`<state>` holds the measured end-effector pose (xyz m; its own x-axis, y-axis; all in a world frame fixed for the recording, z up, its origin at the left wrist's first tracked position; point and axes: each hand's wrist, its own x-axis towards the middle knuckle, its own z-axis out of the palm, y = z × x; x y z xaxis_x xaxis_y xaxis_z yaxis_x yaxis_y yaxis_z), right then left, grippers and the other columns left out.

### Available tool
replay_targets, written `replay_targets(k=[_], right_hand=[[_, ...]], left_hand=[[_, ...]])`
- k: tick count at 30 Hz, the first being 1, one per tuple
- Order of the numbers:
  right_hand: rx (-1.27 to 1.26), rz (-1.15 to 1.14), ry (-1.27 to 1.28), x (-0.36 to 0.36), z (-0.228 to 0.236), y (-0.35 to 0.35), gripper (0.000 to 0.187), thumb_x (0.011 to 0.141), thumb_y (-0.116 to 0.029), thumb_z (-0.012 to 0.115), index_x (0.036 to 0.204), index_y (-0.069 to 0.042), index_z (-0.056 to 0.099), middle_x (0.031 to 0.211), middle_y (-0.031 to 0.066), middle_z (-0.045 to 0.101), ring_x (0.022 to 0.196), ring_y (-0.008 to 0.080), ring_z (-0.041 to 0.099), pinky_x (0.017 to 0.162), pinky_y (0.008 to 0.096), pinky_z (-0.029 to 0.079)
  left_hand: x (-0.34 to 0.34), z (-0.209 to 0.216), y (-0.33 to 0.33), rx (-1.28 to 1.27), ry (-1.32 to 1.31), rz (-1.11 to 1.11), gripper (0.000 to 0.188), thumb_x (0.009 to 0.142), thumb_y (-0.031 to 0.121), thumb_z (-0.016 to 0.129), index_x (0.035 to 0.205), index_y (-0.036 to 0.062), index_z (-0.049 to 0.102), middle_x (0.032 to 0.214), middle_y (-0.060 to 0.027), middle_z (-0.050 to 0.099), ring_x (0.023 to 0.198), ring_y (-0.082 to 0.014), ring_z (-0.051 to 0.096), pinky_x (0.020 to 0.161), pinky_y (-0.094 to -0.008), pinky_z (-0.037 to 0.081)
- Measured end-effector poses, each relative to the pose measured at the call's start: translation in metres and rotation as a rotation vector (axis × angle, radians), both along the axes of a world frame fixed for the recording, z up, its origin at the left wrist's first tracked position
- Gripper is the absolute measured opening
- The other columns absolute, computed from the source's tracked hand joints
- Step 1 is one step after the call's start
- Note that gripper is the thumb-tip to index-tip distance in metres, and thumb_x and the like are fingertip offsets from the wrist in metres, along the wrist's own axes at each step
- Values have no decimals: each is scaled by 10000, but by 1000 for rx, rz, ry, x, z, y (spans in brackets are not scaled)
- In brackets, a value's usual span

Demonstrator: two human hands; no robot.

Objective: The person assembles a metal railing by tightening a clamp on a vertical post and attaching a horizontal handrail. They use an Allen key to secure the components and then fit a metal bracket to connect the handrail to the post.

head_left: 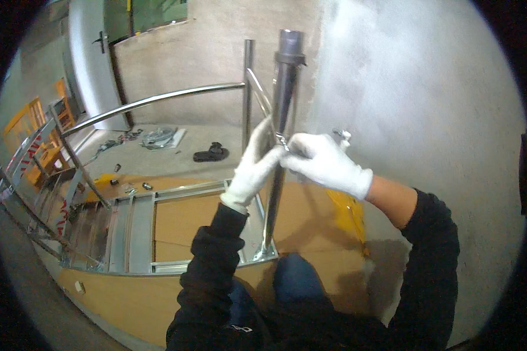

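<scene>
Squarely before the person, a shiny metal pole [284,88] with a collar [290,58] near its top rises, slightly tilted in this view, from the near right corner of a metal frame [141,234] lying on cardboard [187,228]. Both hands wear white gloves and meet about halfway up the pole. The right hand [328,162], coming in from the right, has its thumb and fingertips pressed together, pinching a small shiny piece [281,140] against the pole; it is too small and blurred to name with confidence. The left hand [253,167] touches the pole from the other side, its fingers pointing upward and its thumb close to that piece, though whether it grips anything I cannot tell. Behind the pole stands a slimmer post [248,88], from which a curved rail [158,102] runs to the left. Yellow plastic [348,216] lies to the right beside the cardboard. Farther back on the floor are a dark sandal [211,153] and a coiled cable [158,137], with a wooden chair [36,111] at the far left.
</scene>
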<state>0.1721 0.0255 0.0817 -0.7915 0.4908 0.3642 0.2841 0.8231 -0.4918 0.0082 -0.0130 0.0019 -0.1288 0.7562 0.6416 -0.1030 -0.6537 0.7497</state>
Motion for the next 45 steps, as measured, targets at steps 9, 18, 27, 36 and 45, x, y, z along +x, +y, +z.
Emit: replay_targets(k=[9, 18, 27, 36, 45], right_hand=[[-402, -110, 67, 7, -4, 2, 197, 878, -182, 627, 843, -1, 558, 671, 55, 611, 549, 113, 606, 479, 253, 484], [-288, -72, 84, 9, -14, 8, 201, 872, -169, 639, 799, 2, 562, 649, 51, 612, 542, 117, 612, 481, 265, 490], [-339, -38, 67, 8, -12, 10, 179, 873, -159, 634, 823, -6, 556, 649, 53, 606, 537, 115, 614, 470, 252, 490], [-351, -67, 19, 5, -5, 3, 186, 866, -166, 634, 823, -5, 551, 672, 78, 610, 553, 163, 627, 486, 291, 503], [491, -35, -219, 5, 6, 6, 217, 837, -252, 602, 861, -39, 573, 761, 198, 620, 759, 386, 625, 677, 476, 495]], left_hand=[[6, -15, 18, 71, -76, -70, 600, 952, 140, 529, 1461, 36, 229, 1379, -128, 415, 1278, -201, 403, 1084, -340, 309], [11, -11, 13, 55, -103, -111, 593, 950, 121, 522, 1454, 35, 223, 1309, -115, 465, 1185, -176, 471, 1038, -331, 357], [15, -12, 13, 72, -106, -73, 574, 951, 106, 516, 1447, 26, 239, 1309, -125, 462, 1194, -177, 463, 1040, -331, 359], [11, -9, 8, 48, -80, -31, 568, 943, 142, 554, 1429, 28, 285, 1287, -116, 478, 1178, -173, 479, 1022, -324, 380], [15, -5, 2, 23, -129, -70, 562, 938, 120, 561, 1425, 25, 298, 1312, -128, 465, 1222, -205, 455, 1049, -345, 362]])
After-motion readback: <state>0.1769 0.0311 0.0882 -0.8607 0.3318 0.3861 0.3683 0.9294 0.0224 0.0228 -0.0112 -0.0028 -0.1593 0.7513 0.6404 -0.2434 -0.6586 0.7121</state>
